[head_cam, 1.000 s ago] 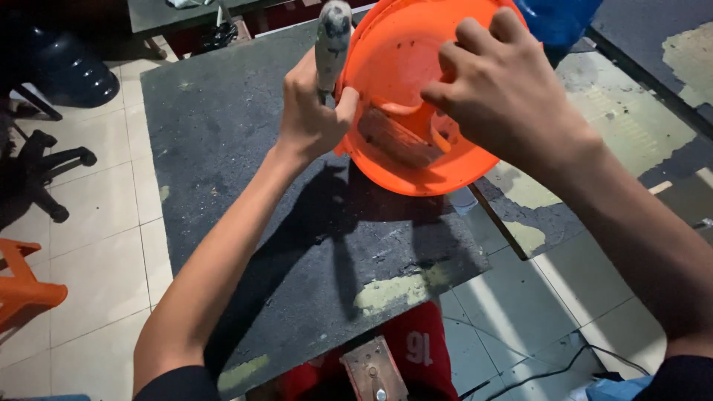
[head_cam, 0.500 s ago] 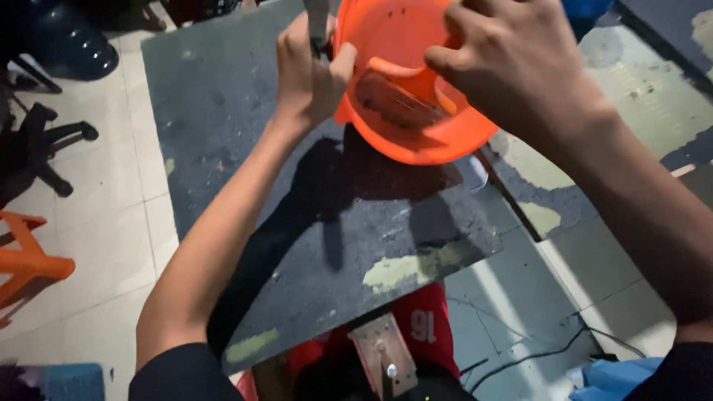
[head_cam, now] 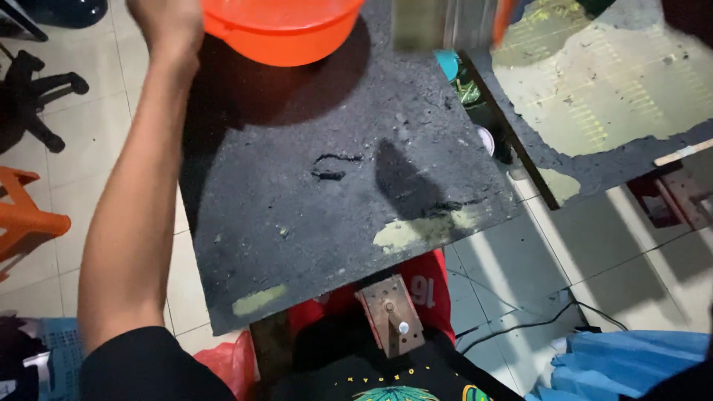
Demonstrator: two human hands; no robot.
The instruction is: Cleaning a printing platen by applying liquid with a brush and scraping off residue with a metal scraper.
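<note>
Bowl [head_cam: 278, 30], orange plastic, sits at the top edge of my view over the far end of the dark worktop [head_cam: 334, 200]. The left hand [head_cam: 167, 26] touches its left rim (fingers cut off, so I cannot tell its grip). I cannot see the right hand.

Left hand [head_cam: 165, 26] and orange bowl [head_cam: 281, 26] cropped by the top edge; grip unclear, right hand unseen.
</note>
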